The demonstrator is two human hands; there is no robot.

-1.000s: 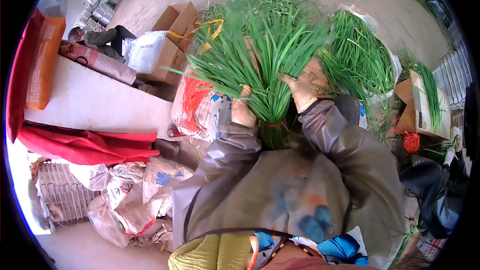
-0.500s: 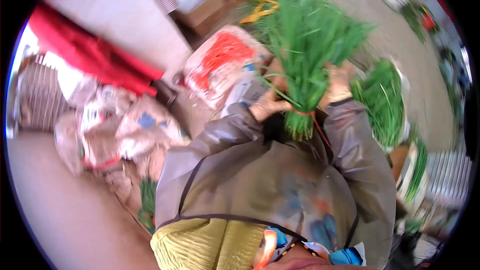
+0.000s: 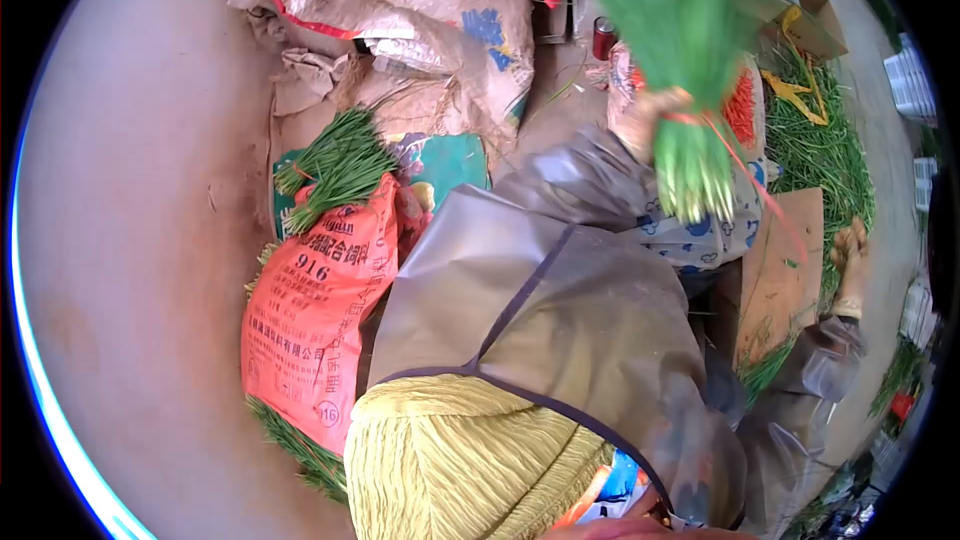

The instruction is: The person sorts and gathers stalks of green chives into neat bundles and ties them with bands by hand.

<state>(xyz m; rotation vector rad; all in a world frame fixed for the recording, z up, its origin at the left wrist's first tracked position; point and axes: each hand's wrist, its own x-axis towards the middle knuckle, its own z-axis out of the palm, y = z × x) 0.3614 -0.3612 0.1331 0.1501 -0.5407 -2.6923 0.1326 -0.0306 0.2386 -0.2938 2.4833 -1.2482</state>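
A bunch of chives [image 3: 698, 60], blurred at its leafy end, is tied near its pale cut ends with a red strip [image 3: 690, 118] whose loose tail trails to the right. My left hand [image 3: 645, 120] is closed around it just by the tie, lifting it above a printed cloth [image 3: 690, 240] on my lap side. Off to the right, my right hand [image 3: 850, 250] is away from the bunch, its fingers loosely apart and holding nothing. Between them stands a brown cardboard piece [image 3: 780, 270].
Tied bunches of chives [image 3: 345, 165] lie by a red printed sack [image 3: 320, 310] on the left. Loose chives [image 3: 820, 155] spread on the floor at right, beside a cardboard box [image 3: 810, 15]. Orange-red strips [image 3: 740, 110] rest on a bag. A drink can [image 3: 603, 38] stands behind; pale sacks [image 3: 440, 50] are heaped there.
My view has turned left. My right hand has let go of the bunch and moved out to the right, while my left hand keeps hold of it.
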